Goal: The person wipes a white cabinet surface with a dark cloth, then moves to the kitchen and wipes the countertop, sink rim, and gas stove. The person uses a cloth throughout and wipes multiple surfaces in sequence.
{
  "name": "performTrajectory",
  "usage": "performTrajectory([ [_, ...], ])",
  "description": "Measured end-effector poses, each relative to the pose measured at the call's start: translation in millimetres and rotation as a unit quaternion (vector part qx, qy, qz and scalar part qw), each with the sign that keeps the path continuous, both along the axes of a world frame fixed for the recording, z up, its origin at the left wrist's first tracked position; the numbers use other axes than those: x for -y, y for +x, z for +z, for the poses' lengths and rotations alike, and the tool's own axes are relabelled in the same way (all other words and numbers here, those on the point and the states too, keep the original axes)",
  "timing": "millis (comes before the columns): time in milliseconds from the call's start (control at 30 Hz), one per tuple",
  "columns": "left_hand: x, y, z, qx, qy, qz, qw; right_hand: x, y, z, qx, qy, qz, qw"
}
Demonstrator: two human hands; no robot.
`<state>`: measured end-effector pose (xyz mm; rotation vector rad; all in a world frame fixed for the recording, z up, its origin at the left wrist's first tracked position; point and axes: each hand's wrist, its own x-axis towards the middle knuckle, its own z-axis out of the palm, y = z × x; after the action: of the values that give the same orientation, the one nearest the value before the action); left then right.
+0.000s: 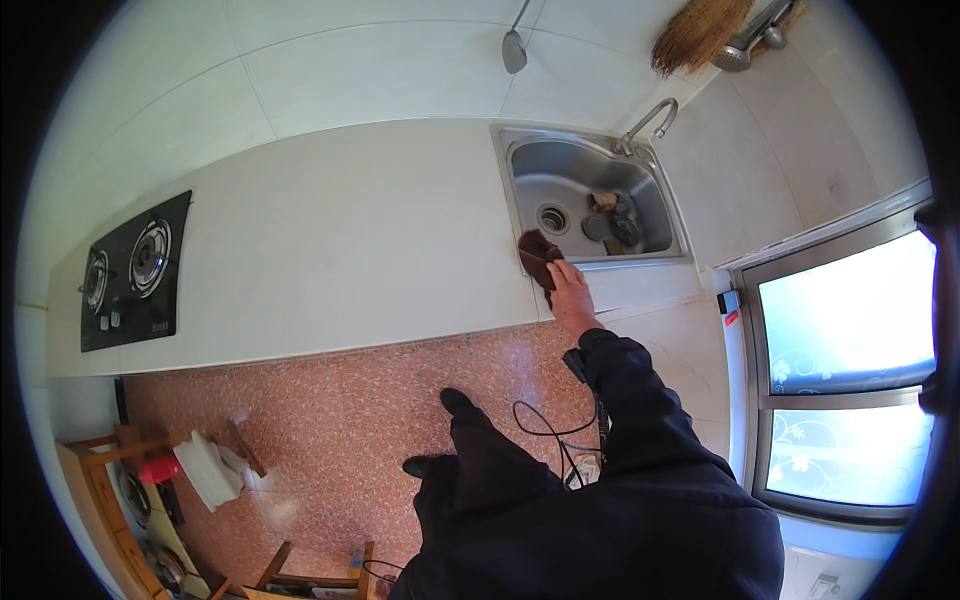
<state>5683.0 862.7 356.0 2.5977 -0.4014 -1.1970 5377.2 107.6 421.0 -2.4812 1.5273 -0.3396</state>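
My right hand (pixel 571 296) holds a dark brown cloth (pixel 538 259) at the front left corner of the stainless steel sink (pixel 536 172), partly over the rim and partly on the white countertop (pixel 352 225). In the basin, right of the drain (pixel 553 218), lie a dark crumpled thing (pixel 624 221), a tan piece and a small round grey object (pixel 597 227). A curved faucet (pixel 645 124) stands at the back right corner. Of my left hand (pixel 382 589), only a small part shows at the bottom edge, near a thin black cable; its grip is hidden.
A black two-burner gas hob (pixel 139 274) is set in the counter's left end. A spatula (pixel 514 51) and a straw brush (pixel 697 37) hang on the wall. Black cable (pixel 551 427) loops beside my legs. Wooden furniture (pixel 112 517) stands lower left; a frosted window (pixel 844 315) is at right.
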Motion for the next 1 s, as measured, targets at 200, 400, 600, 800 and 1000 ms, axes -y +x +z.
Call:
performTrajectory([
  [200,22,-9,6,0.008,-0.003,-0.009,1.0,41,-83,9,-0.06,0.016,-0.042,0.997],
  [400,48,-22,11,0.014,-0.004,-0.019,1.0,64,-83,4,-0.045,-0.025,0.019,0.998],
  [600,82,-24,13,0.014,-0.011,-0.048,0.999,37,-17,8,0.084,0.014,0.134,0.987],
  [800,105,-30,18,0.015,-0.013,-0.064,0.998,65,-84,15,0.024,0.001,0.074,0.997],
  [1000,122,-33,19,0.016,-0.009,-0.078,0.997,115,-200,15,-0.102,0.026,-0.07,0.992],
])
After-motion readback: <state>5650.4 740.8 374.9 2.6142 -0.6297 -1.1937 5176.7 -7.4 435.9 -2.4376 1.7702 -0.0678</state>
